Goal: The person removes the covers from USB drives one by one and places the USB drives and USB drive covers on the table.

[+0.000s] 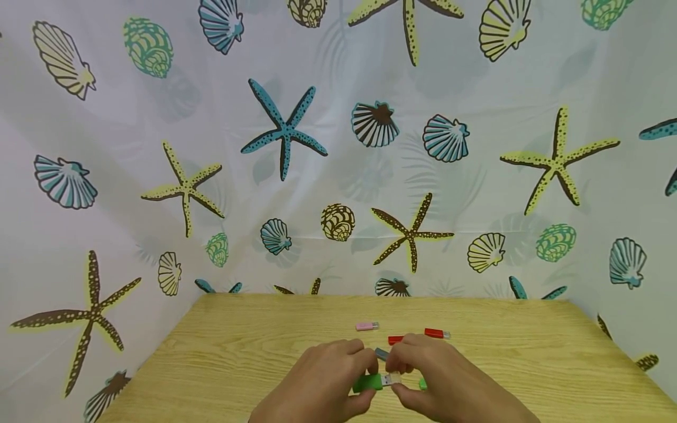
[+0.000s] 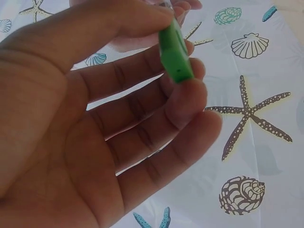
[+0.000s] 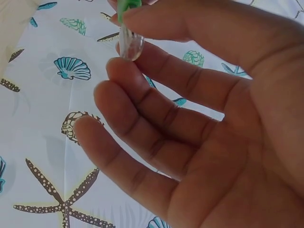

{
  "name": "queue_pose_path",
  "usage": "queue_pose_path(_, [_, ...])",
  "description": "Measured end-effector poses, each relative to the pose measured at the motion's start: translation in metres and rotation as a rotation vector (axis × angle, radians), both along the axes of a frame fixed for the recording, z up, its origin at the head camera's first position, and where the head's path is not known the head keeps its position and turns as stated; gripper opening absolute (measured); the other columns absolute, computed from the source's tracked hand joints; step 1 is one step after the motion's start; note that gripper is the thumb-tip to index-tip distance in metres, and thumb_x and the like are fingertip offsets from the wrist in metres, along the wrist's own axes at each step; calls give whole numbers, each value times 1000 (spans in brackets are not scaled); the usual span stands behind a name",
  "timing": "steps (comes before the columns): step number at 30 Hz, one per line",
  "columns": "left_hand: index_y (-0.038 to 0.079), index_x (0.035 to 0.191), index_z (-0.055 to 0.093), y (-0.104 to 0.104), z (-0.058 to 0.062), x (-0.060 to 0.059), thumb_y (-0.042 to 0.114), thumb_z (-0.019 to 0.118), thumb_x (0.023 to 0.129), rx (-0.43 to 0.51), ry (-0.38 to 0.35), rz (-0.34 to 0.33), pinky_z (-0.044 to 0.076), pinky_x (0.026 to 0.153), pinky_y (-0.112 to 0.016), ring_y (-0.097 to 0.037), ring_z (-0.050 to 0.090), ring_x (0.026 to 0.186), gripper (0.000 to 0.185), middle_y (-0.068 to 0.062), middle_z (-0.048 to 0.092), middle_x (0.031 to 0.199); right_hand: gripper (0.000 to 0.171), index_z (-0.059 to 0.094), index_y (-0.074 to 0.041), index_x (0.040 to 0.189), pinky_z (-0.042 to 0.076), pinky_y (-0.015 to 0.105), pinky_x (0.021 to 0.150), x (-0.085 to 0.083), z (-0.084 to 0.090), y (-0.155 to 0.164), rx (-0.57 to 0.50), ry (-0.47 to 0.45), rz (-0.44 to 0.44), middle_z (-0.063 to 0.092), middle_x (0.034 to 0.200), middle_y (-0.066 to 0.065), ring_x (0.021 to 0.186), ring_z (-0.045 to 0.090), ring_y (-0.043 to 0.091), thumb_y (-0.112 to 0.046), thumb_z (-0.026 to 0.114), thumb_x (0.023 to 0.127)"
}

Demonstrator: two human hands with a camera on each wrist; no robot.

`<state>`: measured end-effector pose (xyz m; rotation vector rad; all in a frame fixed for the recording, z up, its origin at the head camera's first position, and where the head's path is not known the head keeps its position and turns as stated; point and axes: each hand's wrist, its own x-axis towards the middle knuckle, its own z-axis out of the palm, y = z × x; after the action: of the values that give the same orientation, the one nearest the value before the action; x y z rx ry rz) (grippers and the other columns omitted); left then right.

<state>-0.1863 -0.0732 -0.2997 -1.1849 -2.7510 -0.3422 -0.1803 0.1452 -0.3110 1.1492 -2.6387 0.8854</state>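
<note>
Both hands meet low at centre of the head view, knuckles up, forearms coming in from the bottom edge. Left hand [image 1: 330, 376] has thumb and forefinger pinched together, the other fingers [image 2: 156, 128] loosely extended and slightly spread. Right hand [image 1: 428, 373] mirrors it: thumb and forefinger pinched, remaining fingers [image 3: 128, 118] relaxed, slightly bent, palm toward its wrist camera.

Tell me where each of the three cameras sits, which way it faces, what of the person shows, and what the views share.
Head: worn on the head, facing forward and down at the wooden table; left hand and right hand meet over it.
Left wrist: looks along the left palm, which pinches the green USB stick.
Right wrist: looks along the right palm, which pinches the clear cap.
Shared: all three show the green stick against the seashell cloth.
</note>
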Motion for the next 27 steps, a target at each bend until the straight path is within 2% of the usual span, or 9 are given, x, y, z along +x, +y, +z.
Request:
queue_pose_path(6, [20,92,65,-2,-3,-2,24,74,85,14,24,-9,39,57,-14,6,45,64,12,16,54,80,17,64,-22,94,49,23,69,-2,-1,7,-13,72,-12,57,91,-16,81,51,-1,-11,73,84])
queue_pose_path(11, [19,92,64,-4,-4,-5,25,75,85,10,31,1,40,58,-14,5,45,62,14,16,55,80,20,62,-24,92,50,24,69,-6,-1,16,-15,104,-58,57,88,-17,78,52,-1,-11,74,83])
queue_pose_path(23, [20,85,64,-13,-13,-19,24,77,82,55,82,42,41,56,-16,5,48,62,13,15,58,76,12,64,-20,92,50,26,67,-24,-3,48,-7,26,-192,62,91,-14,77,55,2,-16,73,85])
queue_pose_path(27, [20,83,65,-15,-17,-25,24,78,81,78,69,72,41,54,-17,5,47,60,14,15,58,73,10,64,-21,92,50,27,68,-26,-5,57,-2,12,-233,62,89,-15,77,55,3,-18,73,86])
